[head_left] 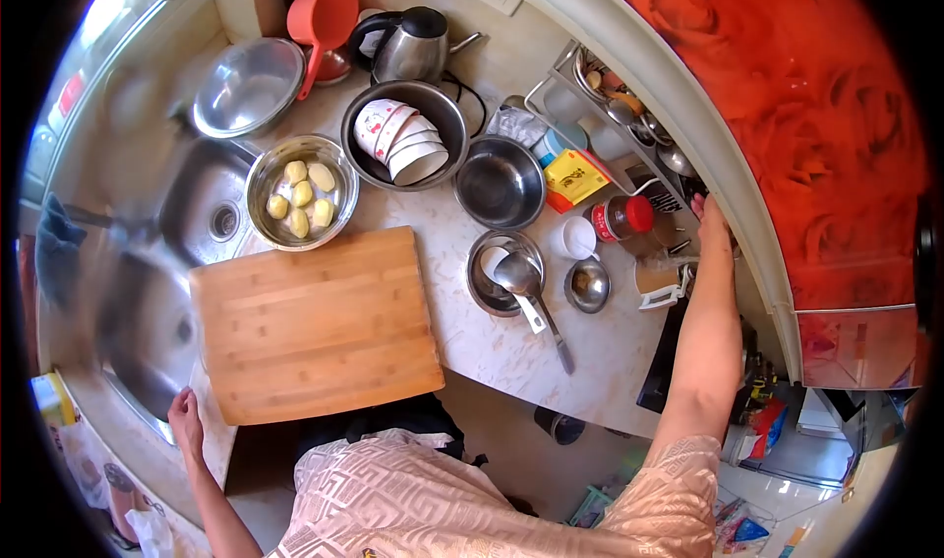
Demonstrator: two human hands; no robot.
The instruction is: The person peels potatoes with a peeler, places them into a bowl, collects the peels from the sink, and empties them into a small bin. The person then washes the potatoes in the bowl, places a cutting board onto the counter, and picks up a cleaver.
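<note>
My left hand [185, 418] hangs at the front edge of the sink, left of the wooden cutting board [315, 327]. Its fingers are loosely apart and nothing shows in them. On the right, my arm stretches forward along the wall, and my right hand [710, 216] is at the near end of the metal utensil rack [560, 81]. The fingers of that hand are mostly hidden, so I cannot see whether they hold anything. Several peeled potatoes [298, 189] lie in a steel basin [258, 226] behind the board.
A dark pot [354, 165] with stacked bowls [398, 140] stands beside an empty pot [500, 182]. A ladle [521, 275] rests across a small bowl [482, 293]. Behind are a kettle [413, 52] and red dipper [323, 15]. A red-lidded jar [619, 219] stands near the rack.
</note>
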